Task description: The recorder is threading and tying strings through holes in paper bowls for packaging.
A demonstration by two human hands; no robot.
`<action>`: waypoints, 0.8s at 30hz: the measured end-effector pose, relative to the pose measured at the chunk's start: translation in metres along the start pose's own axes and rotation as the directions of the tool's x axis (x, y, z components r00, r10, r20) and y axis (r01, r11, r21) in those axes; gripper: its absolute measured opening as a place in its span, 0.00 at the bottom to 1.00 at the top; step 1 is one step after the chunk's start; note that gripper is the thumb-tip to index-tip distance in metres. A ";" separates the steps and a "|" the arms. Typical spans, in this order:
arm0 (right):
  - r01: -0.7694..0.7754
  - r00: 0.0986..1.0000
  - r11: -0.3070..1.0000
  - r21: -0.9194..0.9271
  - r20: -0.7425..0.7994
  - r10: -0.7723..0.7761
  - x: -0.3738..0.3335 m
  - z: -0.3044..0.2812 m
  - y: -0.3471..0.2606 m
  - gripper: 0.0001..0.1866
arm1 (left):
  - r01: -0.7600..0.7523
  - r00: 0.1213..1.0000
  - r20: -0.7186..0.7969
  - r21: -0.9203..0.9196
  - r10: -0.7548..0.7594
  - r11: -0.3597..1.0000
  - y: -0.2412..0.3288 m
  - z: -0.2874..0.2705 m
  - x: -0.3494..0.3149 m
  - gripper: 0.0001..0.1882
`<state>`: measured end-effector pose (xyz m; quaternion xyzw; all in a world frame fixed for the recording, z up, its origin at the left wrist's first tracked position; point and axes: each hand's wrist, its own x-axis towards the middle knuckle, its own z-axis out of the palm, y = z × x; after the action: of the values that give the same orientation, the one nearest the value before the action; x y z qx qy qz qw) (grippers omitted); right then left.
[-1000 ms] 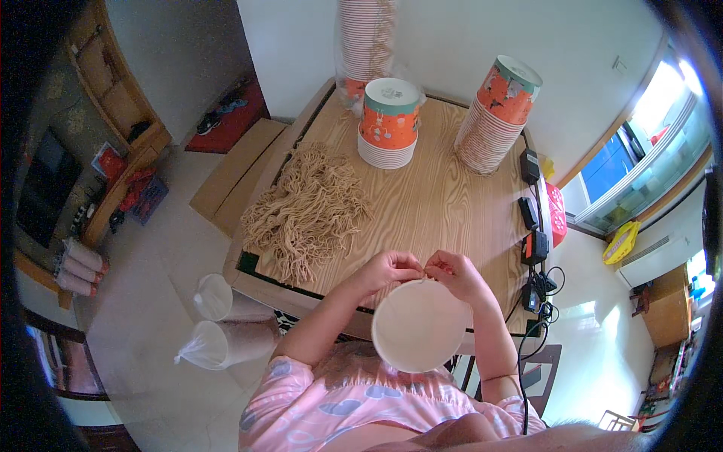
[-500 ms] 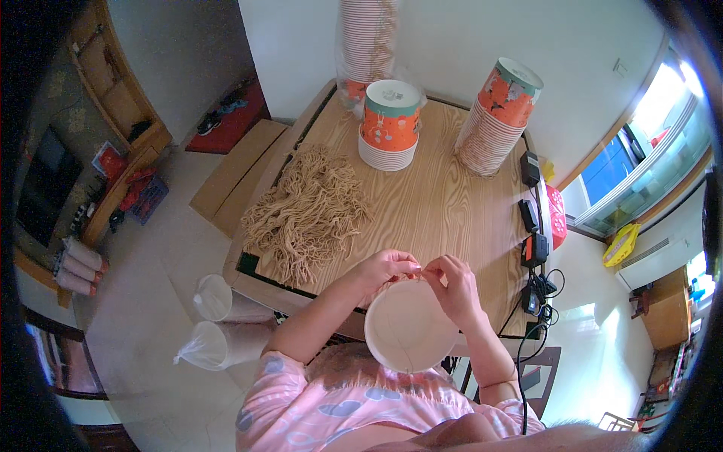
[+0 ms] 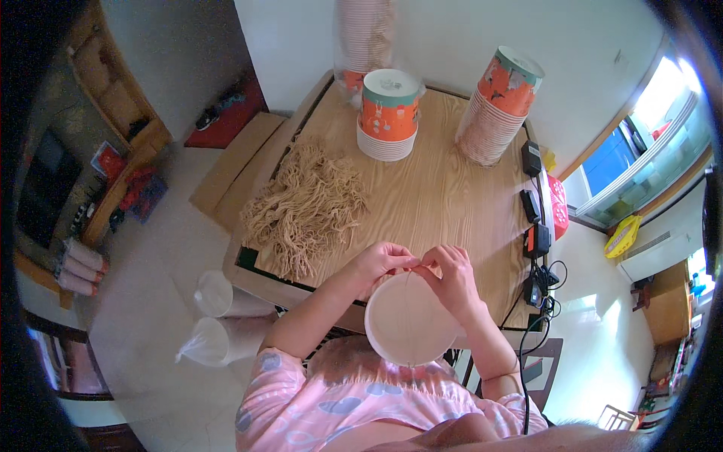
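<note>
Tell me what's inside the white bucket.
Inside the white bucket, its pale inner surface shows, with a thin strand seeming to run down across the opening. The right hand covers part of the upper right, hiding what lies behind.

Both hands meet fingertip to fingertip over the far rim of a white paper tub.
Left hand [image 3: 392, 260] and right hand [image 3: 449, 273] pinch at a thin pale strand [image 3: 408, 316], which runs down across the open mouth of the tub [image 3: 384, 328]; the finer detail between the fingertips is too small to read. Tabletop [image 3: 429, 203], wood-grained: a loose heap of tan cord [image 3: 305, 207] on the left, a short stack of upside-down orange-and-green tubs [image 3: 388, 113] behind, a taller, leaning stack [image 3: 493, 113] to its right, and black power adapters [image 3: 532, 160] along the right edge.
</note>
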<state>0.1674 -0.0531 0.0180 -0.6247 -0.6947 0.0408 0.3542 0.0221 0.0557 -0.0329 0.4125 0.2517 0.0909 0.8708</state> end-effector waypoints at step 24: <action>-0.257 0.944 0.479 0.839 0.324 -0.062 0.008 0.029 0.074 0.06 | -0.088 0.981 0.183 0.085 0.071 0.992 -0.016 -0.027 0.031 0.10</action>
<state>0.2136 -0.0186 -0.0369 -0.3823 -0.5864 0.5053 0.5047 0.0343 0.0748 -0.0708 0.4688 0.1593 0.0765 0.8654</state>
